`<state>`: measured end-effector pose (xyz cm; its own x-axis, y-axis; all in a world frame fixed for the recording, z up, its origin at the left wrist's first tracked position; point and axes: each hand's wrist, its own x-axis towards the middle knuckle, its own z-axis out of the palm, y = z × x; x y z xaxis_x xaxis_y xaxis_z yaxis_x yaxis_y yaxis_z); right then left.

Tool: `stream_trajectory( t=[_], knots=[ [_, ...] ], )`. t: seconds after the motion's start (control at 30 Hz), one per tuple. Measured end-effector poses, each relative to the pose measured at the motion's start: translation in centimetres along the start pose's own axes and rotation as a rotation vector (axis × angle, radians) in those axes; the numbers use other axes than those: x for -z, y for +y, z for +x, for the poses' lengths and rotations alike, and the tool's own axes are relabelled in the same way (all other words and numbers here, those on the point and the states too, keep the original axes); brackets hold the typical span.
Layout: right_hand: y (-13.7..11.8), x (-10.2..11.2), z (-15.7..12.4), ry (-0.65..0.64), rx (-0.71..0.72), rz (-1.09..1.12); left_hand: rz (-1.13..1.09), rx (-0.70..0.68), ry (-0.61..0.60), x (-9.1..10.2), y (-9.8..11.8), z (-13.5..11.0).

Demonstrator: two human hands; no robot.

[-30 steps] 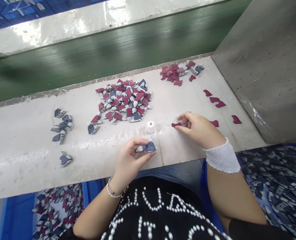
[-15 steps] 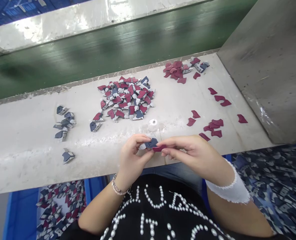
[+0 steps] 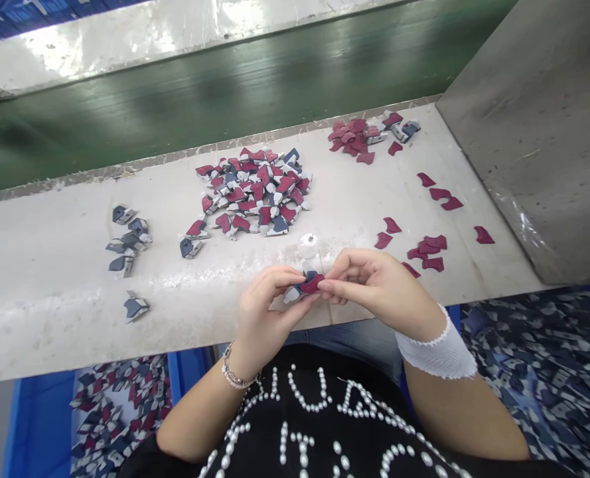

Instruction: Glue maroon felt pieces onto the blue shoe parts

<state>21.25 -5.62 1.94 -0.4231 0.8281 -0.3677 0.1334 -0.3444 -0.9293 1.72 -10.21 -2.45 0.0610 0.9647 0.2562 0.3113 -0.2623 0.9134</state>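
Note:
Between thumb and fingers, my left hand [image 3: 269, 305] pinches a dark blue and grey plastic part [image 3: 295, 292] just above the table's front edge. My right hand [image 3: 369, 282] is closed on a flat maroon piece [image 3: 312, 284], which lies against the blue face of that part. Whether the two are joined I cannot tell; fingertips cover their edges. Just beyond my hands a small white round disc with a metal pin [image 3: 308, 243] stands on the table. A heap of grey parts with maroon and blue faces [image 3: 255, 189] lies farther back.
Loose maroon pieces [image 3: 431, 245] and a maroon pile [image 3: 349, 136] lie to the right. Blue-grey parts [image 3: 136, 232] sit at left. A green belt [image 3: 200, 86] runs behind the table [image 3: 66, 299]; a metal panel [image 3: 538, 133] stands right. Below are filled blue bins [image 3: 40, 425].
My right hand has turned and moved in, bringing the maroon piece from the part's near edge onto its blue face. My left hand has tilted the part slightly.

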Motion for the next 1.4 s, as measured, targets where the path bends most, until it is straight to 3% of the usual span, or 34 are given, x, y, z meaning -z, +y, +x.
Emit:
stream_trajectory(
  t=[0.23, 0.53, 0.73, 0.9, 1.03, 1.17, 1.3, 1.4],
  knots=[
    [-0.1, 0.3, 0.5, -0.053, -0.043, 0.006, 0.168, -0.262, 0.027, 0.5, 0.5, 0.3],
    [-0.2, 0.5, 0.4, -0.213, 0.062, -0.036, 0.055, -0.193, -0.023, 1.4, 0.6, 0.3],
    [-0.8, 0.0, 0.0, -0.204, 0.101, -0.075, 0.021, -0.215, -0.045, 1.7, 0.9, 0.1],
    [-1.2, -1.0, -0.9, -0.138, 0.185, -0.304, 0.010, -0.207, -0.024, 1.6, 0.7, 0.1],
    [-1.2, -2.1, -1.7, -0.080, 0.244, -0.456, -0.060, -0.125, 0.036, 1.2, 0.4, -0.1],
    [-1.0, -2.4, -1.7, -0.039, 0.329, -0.610, -0.092, 0.107, -0.020, 1.0, 0.8, -0.3],
    [-1.2, -2.0, -1.6, -0.106, 0.351, -0.733, -0.018, 0.197, -0.161, 1.2, 1.5, 0.0],
    [-1.7, -1.7, -1.6, -0.179, 0.390, -0.780, -0.077, 0.246, -0.166, 1.4, 1.8, 0.2]
  ],
)
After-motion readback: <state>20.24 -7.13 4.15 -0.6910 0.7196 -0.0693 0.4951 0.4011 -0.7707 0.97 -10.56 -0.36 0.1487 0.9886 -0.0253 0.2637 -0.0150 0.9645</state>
